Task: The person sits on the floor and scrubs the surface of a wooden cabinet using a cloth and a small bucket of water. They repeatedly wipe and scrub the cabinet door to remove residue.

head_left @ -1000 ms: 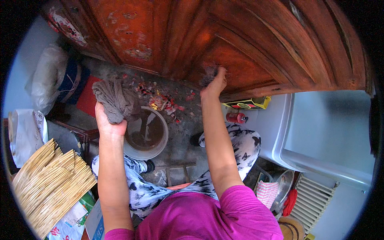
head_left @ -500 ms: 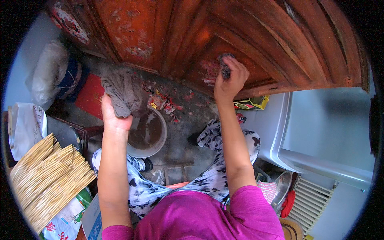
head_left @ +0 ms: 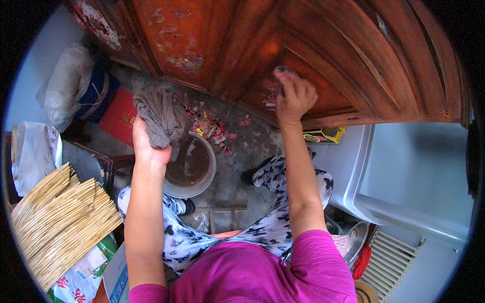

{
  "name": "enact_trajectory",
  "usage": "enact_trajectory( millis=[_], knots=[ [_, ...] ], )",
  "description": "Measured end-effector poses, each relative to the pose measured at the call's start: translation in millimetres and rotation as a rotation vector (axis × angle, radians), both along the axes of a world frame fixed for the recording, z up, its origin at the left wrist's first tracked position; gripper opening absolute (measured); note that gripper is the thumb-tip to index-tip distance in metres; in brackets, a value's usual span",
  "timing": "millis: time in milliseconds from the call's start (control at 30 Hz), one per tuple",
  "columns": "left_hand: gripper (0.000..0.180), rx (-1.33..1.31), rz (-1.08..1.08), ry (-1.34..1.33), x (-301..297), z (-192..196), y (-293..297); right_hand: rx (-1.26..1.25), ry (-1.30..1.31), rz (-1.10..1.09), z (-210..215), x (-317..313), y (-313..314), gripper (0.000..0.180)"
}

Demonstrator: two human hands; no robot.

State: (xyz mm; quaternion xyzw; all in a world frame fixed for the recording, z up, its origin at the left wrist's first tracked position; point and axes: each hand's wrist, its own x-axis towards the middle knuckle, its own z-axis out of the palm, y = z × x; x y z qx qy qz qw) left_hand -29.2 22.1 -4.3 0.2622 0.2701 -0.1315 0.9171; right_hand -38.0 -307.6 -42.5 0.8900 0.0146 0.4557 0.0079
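A reddish-brown wooden panelled door stands across the far side, with pale and red paper residue stuck to its panels. My right hand presses on a lower panel, its fingers closed round a dark grey scouring wad, mostly hidden and slightly blurred. Beside it a ragged patch of residue clings to the wood. In my left hand, palm up, lies a crumpled wet grey cloth. It hangs just above a white bucket holding murky brown water.
Torn paper scraps litter the floor under the door. A bundle of thin sticks lies at left, with a red box and a plastic-wrapped bundle beyond. At right are a white appliance and a slatted rack.
My right hand has tilted and shifted slightly, still against the same panel. The cloth stays in my left hand. The whole view has shifted a little.
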Motion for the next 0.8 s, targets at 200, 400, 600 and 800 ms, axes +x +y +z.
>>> enact_trajectory(
  millis=[200, 400, 600, 800],
  knots=[
    [0.042, -0.016, -0.02, -0.033, 5, -26, 5, -0.297, 0.484, 0.074, -94, -16, -23, 0.04],
    [0.042, -0.009, -0.018, -0.014, 3, -8, 11, -0.085, 0.075, 0.048, 2, 3, -1, 0.033],
    [0.041, 0.015, 0.007, 0.006, 4, -11, 4, 0.007, 0.423, -0.126, -112, -40, -12, 0.052],
    [0.042, 0.009, -0.011, -0.013, 4, -19, 9, 1.876, 0.146, -0.425, -160, -42, 12, 0.047]
  ],
)
